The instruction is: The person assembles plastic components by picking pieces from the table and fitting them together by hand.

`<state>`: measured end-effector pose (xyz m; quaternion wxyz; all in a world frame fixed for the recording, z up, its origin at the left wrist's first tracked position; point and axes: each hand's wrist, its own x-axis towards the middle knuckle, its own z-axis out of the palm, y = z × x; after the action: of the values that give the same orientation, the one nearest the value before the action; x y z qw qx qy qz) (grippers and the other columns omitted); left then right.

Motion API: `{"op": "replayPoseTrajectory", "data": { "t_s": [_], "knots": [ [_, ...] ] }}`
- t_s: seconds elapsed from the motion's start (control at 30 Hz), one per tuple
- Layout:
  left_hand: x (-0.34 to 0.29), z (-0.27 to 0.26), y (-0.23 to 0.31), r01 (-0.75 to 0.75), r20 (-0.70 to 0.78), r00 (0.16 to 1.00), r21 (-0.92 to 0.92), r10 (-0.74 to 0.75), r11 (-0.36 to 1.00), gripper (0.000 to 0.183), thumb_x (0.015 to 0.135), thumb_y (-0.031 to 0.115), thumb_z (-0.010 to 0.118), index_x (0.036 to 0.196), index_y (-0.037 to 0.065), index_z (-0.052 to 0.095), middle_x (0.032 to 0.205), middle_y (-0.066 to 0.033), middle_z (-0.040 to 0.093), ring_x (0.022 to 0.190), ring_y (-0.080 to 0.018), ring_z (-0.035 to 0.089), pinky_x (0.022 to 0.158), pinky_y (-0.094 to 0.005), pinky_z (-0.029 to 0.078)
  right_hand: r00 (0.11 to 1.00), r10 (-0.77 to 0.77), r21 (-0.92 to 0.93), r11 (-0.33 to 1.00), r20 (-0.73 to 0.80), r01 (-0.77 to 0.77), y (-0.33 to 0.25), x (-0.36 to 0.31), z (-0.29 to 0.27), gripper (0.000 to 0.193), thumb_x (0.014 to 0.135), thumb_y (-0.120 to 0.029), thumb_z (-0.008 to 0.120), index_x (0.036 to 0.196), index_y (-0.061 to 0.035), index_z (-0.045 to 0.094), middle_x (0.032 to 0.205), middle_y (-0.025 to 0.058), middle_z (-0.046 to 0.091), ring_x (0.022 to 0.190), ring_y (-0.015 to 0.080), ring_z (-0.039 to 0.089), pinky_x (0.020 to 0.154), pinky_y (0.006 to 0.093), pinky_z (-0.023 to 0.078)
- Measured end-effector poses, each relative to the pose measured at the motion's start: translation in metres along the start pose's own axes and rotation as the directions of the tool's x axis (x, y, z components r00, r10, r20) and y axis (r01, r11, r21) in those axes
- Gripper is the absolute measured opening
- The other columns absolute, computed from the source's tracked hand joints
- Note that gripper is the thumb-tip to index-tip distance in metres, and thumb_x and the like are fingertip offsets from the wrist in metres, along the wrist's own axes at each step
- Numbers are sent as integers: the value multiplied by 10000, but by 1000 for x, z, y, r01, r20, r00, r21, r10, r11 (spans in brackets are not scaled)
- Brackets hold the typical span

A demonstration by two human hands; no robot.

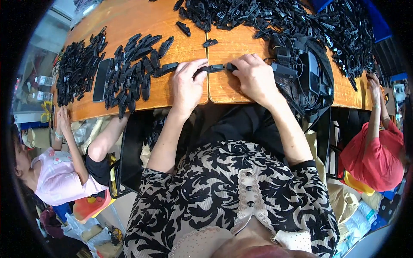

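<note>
Close to the table's front edge, my left hand is closed on a slim black plastic piece that points to the right. Facing it across a small gap is another small black plastic part, pinched in the fingertips of my right hand. The exact kind of both parts is too small to make out. Left of my left hand, one long black piece lies beside a loose heap of similar black pieces. A single short black piece rests just beyond my hands.
A dark smartphone lies between two heaps of black parts. A big pile covers the far right of the wooden table. By my right wrist sits a black mesh bag with cables. One person sits on each side.
</note>
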<state>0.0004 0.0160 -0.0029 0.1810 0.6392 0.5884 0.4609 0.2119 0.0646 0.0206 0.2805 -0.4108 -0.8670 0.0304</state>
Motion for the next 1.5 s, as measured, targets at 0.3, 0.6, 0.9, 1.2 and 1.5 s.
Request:
{"op": "replayPoseTrajectory", "data": {
  "t_s": [0.3, 0.6, 0.9, 1.2, 1.5],
  "knots": [
    [9, -11, -3, 70, 96, 993, -65, -63, 995, 334, 865, -54, 737, 1185, 40, 735, 1087, -111, 759, 1028, -209, 722, 929, -312, 542, 985, -171, 238, 958, 26, 160, 3, 15, 2, 308, 737, -51, 769, 1043, -44, 743, 925, 116, 655, 927, 327, 648, 780, 436, 549],
    [11, -17, -4, 51, 142, 989, -50, -43, 997, 332, 841, -60, 742, 1162, 27, 747, 1083, -102, 759, 1017, -198, 704, 932, -308, 543, 972, -227, 304, 932, 60, 199, 4, 24, 7, 256, 713, -36, 778, 963, -15, 728, 874, 130, 632, 907, 336, 631, 774, 430, 540],
    [10, -11, -13, -108, 21, 994, 100, 106, 989, 375, 858, -42, 725, 1223, 45, 713, 1073, -135, 745, 1034, -274, 704, 932, -366, 542, 951, -305, 215, 933, 48, 288, -4, 44, 29, 248, 749, -82, 764, 994, -55, 747, 956, 101, 673, 928, 314, 638, 793, 419, 551],
    [30, -66, -31, -146, -155, 946, 579, 284, 802, 423, 848, -50, 594, 1234, 86, 700, 1226, -103, 713, 1159, -299, 622, 1008, -448, 457, 994, -107, 61, 992, -37, 109, 11, -7, 6, 327, 860, -83, 717, 1187, -82, 717, 1175, 93, 674, 1021, 322, 634, 860, 416, 559],
    [154, -32, -87, -462, 180, 860, 673, 478, 578, 340, 943, 38, 613, 1267, 89, 705, 1366, -108, 668, 1270, -336, 611, 1083, -448, 486, 987, -162, 119, 980, -15, 163, 2, -7, 14, 318, 872, -108, 736, 1176, -43, 666, 1065, 147, 652, 944, 341, 662, 798, 430, 565]
  ]
}}
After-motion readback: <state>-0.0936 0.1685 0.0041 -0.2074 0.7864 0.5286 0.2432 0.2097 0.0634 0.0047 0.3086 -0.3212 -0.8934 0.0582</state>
